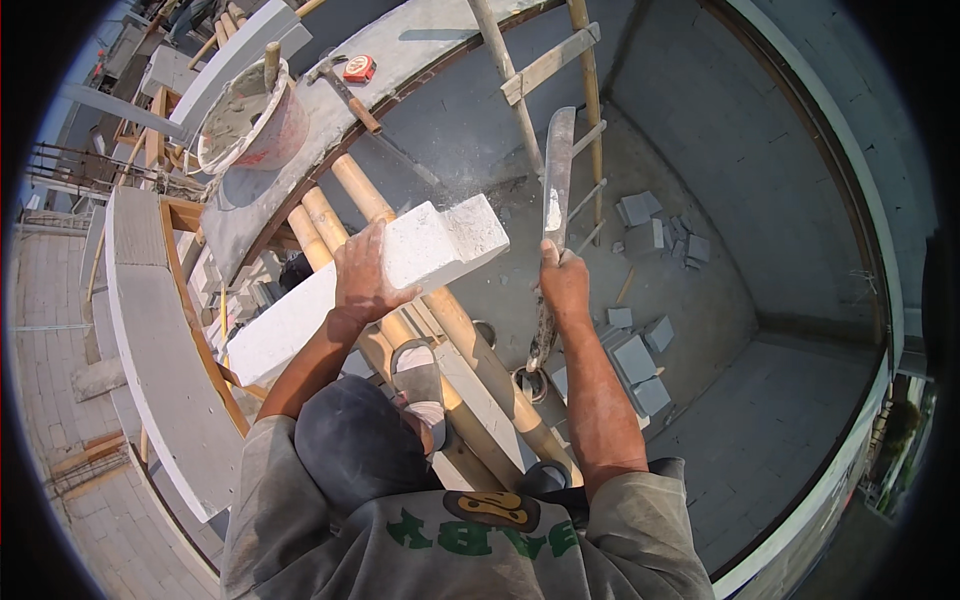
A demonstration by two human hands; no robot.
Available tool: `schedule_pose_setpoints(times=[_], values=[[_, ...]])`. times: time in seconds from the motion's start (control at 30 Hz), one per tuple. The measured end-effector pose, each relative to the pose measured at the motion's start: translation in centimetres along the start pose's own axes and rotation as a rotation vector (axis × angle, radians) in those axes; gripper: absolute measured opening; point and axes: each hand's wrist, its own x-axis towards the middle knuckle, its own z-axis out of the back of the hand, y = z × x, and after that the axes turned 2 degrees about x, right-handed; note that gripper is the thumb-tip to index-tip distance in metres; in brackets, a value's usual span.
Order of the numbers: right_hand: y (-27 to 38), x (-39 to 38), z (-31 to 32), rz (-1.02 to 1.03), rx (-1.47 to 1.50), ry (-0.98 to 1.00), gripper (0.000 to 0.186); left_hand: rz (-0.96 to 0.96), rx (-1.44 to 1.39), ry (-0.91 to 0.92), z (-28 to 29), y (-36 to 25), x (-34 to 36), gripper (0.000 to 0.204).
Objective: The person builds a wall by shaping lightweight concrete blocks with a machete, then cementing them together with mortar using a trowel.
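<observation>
A long white lightweight block [432, 245] lies slanting across bamboo poles [362, 188] in front of me. Its far right end has a stepped notch with a rough face, and specks of dust hang in the air above it. My left hand [366, 275] is pressed over the block's middle, fingers curled round its edge. To the right of the block, my right hand [565, 285] grips a machete [560, 160], its broad blade pointing up and away from me. The blade is apart from the block. A dark handle end shows below my right fist.
On the concrete ledge [420, 45] sit a mortar bucket [275, 140], a hammer [350, 103] and a red tape measure [359, 68]. A wooden ladder [548, 68] leans beyond the machete. Several blocks [634, 358] lie on the floor far below. My sandalled foot [418, 378] rests on the poles.
</observation>
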Motion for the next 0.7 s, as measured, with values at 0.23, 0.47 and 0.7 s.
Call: schedule_pose_setpoints(times=[0.23,0.47,0.7], values=[[-3.9,0.5,-5.0,0.291,-0.379,-0.001,0.051,-0.026,-0.02,0.006,-0.4,0.2,0.2,0.112],[-2.9,-0.1,-4.8,0.102,-0.132,-0.015,0.052,-0.031,-0.013,-0.042,-0.3,-0.6,0.4,0.114],[-1.4,-0.1,-3.2,0.259,-0.292,0.067,0.048,-0.027,0.006,-0.039,-0.5,0.4,-0.1,0.113]])
